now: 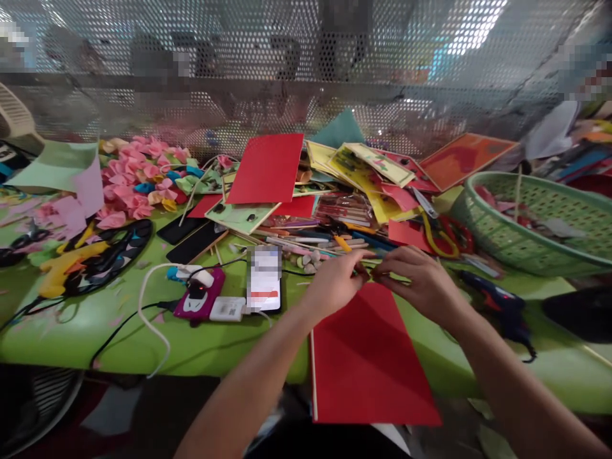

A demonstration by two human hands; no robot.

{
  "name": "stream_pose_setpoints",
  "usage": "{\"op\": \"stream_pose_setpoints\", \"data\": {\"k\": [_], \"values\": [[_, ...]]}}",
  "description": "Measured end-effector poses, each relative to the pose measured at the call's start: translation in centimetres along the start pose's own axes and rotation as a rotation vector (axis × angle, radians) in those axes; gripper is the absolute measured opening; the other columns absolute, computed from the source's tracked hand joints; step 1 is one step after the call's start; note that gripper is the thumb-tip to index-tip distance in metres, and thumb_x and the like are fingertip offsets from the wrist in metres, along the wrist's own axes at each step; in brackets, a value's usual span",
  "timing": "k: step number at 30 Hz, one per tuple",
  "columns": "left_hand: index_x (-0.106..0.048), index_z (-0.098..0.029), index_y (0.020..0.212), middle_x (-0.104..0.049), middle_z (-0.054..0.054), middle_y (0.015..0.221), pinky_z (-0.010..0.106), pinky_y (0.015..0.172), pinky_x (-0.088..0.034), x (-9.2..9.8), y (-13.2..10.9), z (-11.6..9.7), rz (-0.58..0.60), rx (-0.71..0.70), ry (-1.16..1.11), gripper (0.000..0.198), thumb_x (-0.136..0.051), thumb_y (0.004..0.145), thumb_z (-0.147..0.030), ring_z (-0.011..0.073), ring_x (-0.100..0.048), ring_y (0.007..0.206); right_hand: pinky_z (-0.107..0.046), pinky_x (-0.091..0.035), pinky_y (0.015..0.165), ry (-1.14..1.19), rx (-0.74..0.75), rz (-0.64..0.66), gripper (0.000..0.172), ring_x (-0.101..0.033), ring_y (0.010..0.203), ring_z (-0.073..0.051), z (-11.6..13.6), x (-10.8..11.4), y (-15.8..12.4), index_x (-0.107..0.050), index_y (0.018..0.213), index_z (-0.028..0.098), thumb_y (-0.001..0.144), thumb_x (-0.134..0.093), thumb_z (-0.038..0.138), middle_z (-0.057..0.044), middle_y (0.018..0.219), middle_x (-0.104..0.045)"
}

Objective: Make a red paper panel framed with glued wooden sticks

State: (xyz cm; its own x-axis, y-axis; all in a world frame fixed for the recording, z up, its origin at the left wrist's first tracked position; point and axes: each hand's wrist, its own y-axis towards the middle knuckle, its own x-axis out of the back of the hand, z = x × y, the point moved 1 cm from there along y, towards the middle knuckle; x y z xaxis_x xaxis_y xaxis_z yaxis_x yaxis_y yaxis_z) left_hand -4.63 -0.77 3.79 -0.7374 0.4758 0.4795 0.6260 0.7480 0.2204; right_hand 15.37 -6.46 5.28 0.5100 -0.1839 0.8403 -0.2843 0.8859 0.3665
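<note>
My left hand (335, 282) and my right hand (421, 279) meet above the far edge of a red sheet of card (370, 363). The fingers of both are pinched close together; whatever is between them is too small and hidden to name. The red card overhangs the table's front edge, and a pale strip runs down its left side. Just beyond the hands lie several pens and sticks (306, 242). A lit phone (264, 280) rests left of my left hand.
A purple power strip (201, 296) with cables, a yellow glue gun (71, 268) and pink paper flowers (138, 175) are leftward. Rightward are scissors (442, 236), a dark glue gun (502, 303) and a green basket (540, 239). Cards (268, 169) pile up before a perforated metal screen (287, 57).
</note>
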Motion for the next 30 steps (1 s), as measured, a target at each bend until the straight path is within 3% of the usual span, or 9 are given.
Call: {"op": "stream_pose_setpoints", "data": {"k": [3,5,8,12,16,26,30], "values": [[-0.074,-0.024,0.112,-0.080,0.003,0.096,0.031,0.079,-0.054,0.6,0.0,-0.1,0.071,0.022,0.017,0.031,-0.067,0.087,-0.009,0.0211,-0.074,0.087,-0.041,-0.050,0.084,0.009,-0.013,0.044,0.022,-0.066,0.090,-0.026,-1.0,-0.5,-1.0,-0.079,0.089,0.030,0.098,-0.060,0.038,-0.007,0.093,-0.074],[-0.076,-0.024,0.098,-0.080,0.002,0.096,0.031,0.078,-0.052,1.9,-0.1,-0.4,0.009,0.065,0.093,0.018,-0.068,0.087,-0.012,0.0201,-0.073,0.085,-0.041,-0.050,0.082,0.060,-0.031,0.057,0.022,-0.066,0.089,-0.026,-2.2,-0.7,-1.6,-0.079,0.091,0.029,0.098,-0.059,0.037,-0.008,0.093,-0.075],[-0.077,-0.024,0.093,-0.079,0.002,0.091,0.030,0.074,-0.048,4.2,-0.5,-0.9,-0.076,0.114,0.241,0.011,-0.068,0.090,-0.018,0.0184,-0.069,0.079,-0.040,-0.051,0.080,0.101,-0.036,0.072,0.021,-0.068,0.089,-0.026,-4.1,-0.8,-2.4,-0.079,0.093,0.028,0.098,-0.059,0.034,-0.010,0.094,-0.075],[-0.077,-0.024,0.091,-0.078,0.002,0.084,0.029,0.072,-0.045,5.9,-0.9,-1.2,0.001,0.178,0.392,0.011,-0.066,0.091,-0.022,0.0177,-0.067,0.073,-0.040,-0.051,0.080,0.086,-0.001,0.089,0.019,-0.069,0.090,-0.026,-5.8,-1.2,-3.0,-0.078,0.093,0.029,0.099,-0.061,0.036,-0.009,0.097,-0.075],[-0.076,-0.024,0.091,-0.081,0.002,0.099,0.030,0.075,-0.045,6.1,-1.0,-1.0,0.129,0.239,0.501,0.016,-0.061,0.091,-0.018,0.0202,-0.072,0.089,-0.039,-0.052,0.080,0.075,0.011,0.132,0.023,-0.069,0.091,-0.027,-6.2,-1.7,-3.0,-0.077,0.097,0.029,0.100,-0.058,0.041,-0.008,0.100,-0.075],[-0.075,-0.022,0.081,-0.078,-0.002,0.123,0.036,0.085,-0.051,5.5,-0.6,-0.4,0.264,0.294,0.678,0.018,-0.061,0.090,-0.014,0.0257,-0.070,0.110,-0.039,-0.052,0.079,0.074,0.014,0.131,0.028,-0.068,0.089,-0.026,-6.0,-2.6,-2.9,-0.077,0.096,0.026,0.102,-0.055,0.043,-0.009,0.097,-0.074],[-0.076,-0.022,0.083,-0.079,0.003,0.116,0.035,0.083,-0.052,4.9,-0.5,0.0,0.317,0.279,0.734,0.018,-0.062,0.087,-0.011,0.0270,-0.071,0.109,-0.038,-0.050,0.079,0.061,0.016,0.137,0.026,-0.067,0.089,-0.025,-5.7,-3.1,-2.8,-0.077,0.097,0.025,0.102,-0.055,0.038,-0.009,0.095,-0.074]]}}
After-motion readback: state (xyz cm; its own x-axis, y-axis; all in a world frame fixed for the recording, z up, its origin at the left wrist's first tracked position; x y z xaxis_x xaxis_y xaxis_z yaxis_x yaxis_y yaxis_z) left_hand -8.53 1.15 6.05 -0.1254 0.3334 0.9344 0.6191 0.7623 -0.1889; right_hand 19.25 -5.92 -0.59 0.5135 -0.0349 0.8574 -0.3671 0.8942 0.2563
